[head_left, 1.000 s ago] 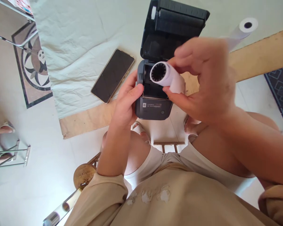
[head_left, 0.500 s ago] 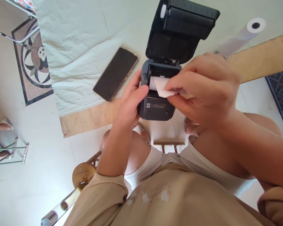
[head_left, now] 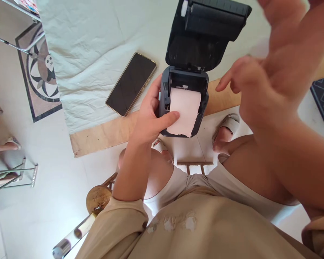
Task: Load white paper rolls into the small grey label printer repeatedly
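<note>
Head view: left hand is gripping the small printer by its side, thumb pinning the torn paper strip draped over its front. Right hand is hovering just beside, fingers spread, empty. Lid standing open. Paper-loading step; closing the lid likely calls for keeping the strip flat. Phone lying nearby on the cloth.

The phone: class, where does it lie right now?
In the head view the phone lies screen-up on the pale cloth, left of the open printer that the left hand holds.
</note>
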Tool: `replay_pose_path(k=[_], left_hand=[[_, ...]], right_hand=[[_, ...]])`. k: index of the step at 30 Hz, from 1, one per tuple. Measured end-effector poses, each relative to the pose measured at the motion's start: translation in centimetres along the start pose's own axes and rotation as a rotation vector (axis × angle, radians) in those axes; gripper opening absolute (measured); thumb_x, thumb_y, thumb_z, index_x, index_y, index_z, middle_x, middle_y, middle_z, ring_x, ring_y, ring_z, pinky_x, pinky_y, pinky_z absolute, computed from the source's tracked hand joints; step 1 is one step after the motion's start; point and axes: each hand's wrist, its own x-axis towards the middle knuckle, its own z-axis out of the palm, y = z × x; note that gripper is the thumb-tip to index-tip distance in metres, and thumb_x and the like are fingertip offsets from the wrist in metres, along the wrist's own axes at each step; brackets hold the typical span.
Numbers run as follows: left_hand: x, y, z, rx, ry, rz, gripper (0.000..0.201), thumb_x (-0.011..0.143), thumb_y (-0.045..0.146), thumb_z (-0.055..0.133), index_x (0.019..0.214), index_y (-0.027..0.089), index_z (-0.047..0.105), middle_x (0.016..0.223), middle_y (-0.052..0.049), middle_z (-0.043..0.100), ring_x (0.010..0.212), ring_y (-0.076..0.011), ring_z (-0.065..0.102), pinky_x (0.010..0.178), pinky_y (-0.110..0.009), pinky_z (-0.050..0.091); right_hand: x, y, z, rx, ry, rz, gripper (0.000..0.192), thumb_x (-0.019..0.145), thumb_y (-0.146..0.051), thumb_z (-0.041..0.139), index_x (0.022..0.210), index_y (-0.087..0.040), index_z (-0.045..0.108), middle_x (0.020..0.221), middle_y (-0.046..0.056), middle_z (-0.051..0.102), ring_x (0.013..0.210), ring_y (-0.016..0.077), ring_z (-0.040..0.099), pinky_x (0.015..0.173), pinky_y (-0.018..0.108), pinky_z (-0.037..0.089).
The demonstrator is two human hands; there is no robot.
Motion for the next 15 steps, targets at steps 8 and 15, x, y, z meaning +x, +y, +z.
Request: replay_pose_path(k=[8, 15], left_hand=[[-0.1, -0.1, -0.3, 0.031, -0.024, 0.027, 0.081, 0.064, 0.059, 0.091, 0.135, 0.033, 0.062, 0.129, -0.005, 0.068, 0.120, -0.0358, 0.069, 0.094, -0.043, 0.061], [-0.2, 0.3, 0.3, -0.037, -0.026, -0.006, 0.073, 0.072, 0.064, 0.083, 0.134, 0.032, 0.062, 0.136, -0.006, 0.066, 0.132, -0.0365, 0.062, 0.097, -0.041, 0.062]], right_hand=[[1.3, 0.9, 0.1, 0.032, 0.158, -0.178, 0.018, 0.091, -0.027, 0.055, 0.105, -0.030, 0.066, 0.116, 0.001, 0.064, 0.095, 0.0132, 0.067, 0.048, 0.020, 0.046], [1.4, 2.8, 0.3, -0.267, -0.265, -0.084, 0.069, 0.073, -0.059, 0.080, 0.132, -0.030, 0.059, 0.110, 0.002, 0.067, 0.079, 0.0112, 0.060, 0.061, 0.024, 0.049]])
